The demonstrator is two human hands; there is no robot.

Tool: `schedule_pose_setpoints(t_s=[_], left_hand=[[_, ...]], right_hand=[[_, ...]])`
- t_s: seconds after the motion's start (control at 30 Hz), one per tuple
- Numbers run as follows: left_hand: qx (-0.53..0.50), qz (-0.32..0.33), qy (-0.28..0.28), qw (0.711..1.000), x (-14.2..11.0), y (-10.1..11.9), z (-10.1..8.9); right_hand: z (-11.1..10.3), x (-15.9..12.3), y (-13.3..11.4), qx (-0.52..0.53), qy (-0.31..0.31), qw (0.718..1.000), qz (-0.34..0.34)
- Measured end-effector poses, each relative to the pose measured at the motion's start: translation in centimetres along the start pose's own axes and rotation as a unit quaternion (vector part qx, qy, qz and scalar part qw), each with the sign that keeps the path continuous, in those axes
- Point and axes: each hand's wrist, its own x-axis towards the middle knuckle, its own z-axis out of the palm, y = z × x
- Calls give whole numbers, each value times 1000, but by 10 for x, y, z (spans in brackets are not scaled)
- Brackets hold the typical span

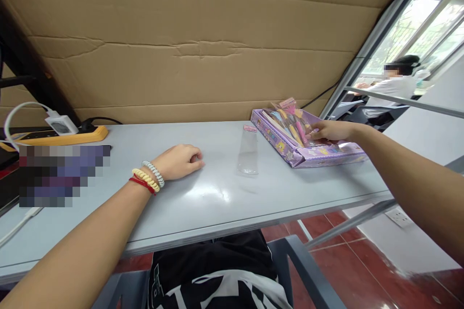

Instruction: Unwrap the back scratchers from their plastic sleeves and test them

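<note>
My left hand [178, 161] rests on the grey table [203, 203] with its fingers curled under, nothing visible in them; the wrist wears white, yellow and red bands. To the right, my right hand [328, 131] reaches into a purple box [319, 154] at the table's far right and its fingers pinch one of the several colourful packed items [290, 120] lying inside. A clear plastic sleeve [248, 154] with a pink top lies flat on the table between the two hands.
A yellow power strip [61, 136] with a white charger [61, 124] sits at the back left. A cardboard wall [203, 43] stands behind the table. Another person [393, 84] sits beyond the glass at the right. A chair [300, 260] is under the table.
</note>
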Motion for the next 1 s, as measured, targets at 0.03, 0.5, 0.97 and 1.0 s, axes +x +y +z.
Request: schedule_pose_setpoints(t_s=[0.03, 0.5, 0.97, 1.0], left_hand=[[0, -1, -1, 1000, 0, 0, 0], [3, 11, 16, 1000, 2, 2, 4], [5, 11, 36, 999, 1, 2, 2], [5, 11, 34, 999, 1, 2, 3]], right_hand=[[0, 2, 0, -3, -21, 1000, 14], [-7, 12, 0, -70, 4, 989, 130], [0, 19, -22, -162, -12, 977, 139], [0, 20, -22, -160, -11, 977, 140]])
